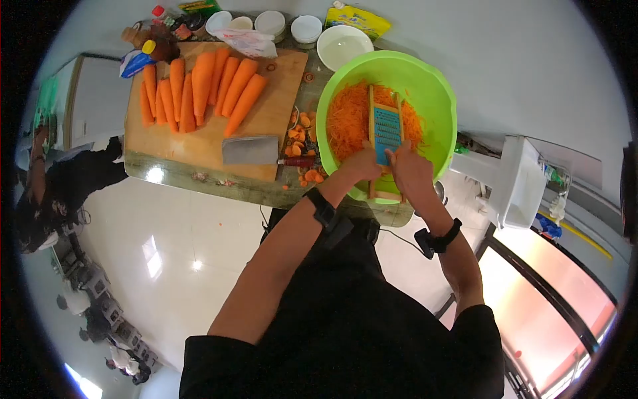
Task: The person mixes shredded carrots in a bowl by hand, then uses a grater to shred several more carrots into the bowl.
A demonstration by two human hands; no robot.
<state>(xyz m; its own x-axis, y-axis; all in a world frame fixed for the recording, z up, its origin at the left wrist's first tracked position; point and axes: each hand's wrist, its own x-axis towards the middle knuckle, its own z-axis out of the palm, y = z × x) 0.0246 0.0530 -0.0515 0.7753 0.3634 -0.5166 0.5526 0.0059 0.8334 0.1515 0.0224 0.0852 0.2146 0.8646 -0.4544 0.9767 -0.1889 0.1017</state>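
A wooden-framed grater with a blue plate [387, 125] leans inside a bright green basin [435, 93]. Shredded carrot [348, 118] lies heaped around and under it. My left hand [361, 164] is closed at the grater's lower left side, on its frame. At the lower right of the blue plate, my right hand [411, 171] is closed with the fingers bent toward the plate; what it holds, if anything, is hidden. Both hands are over the near part of the basin.
Several peeled carrots [203, 80] lie on a wooden board [179, 146] with a cleaver [250, 150]. Carrot scraps [311, 176] sit between board and basin. A white bowl [344, 46], lidded tubs [306, 30] and bottles stand behind. Another person [60, 173] is at far left.
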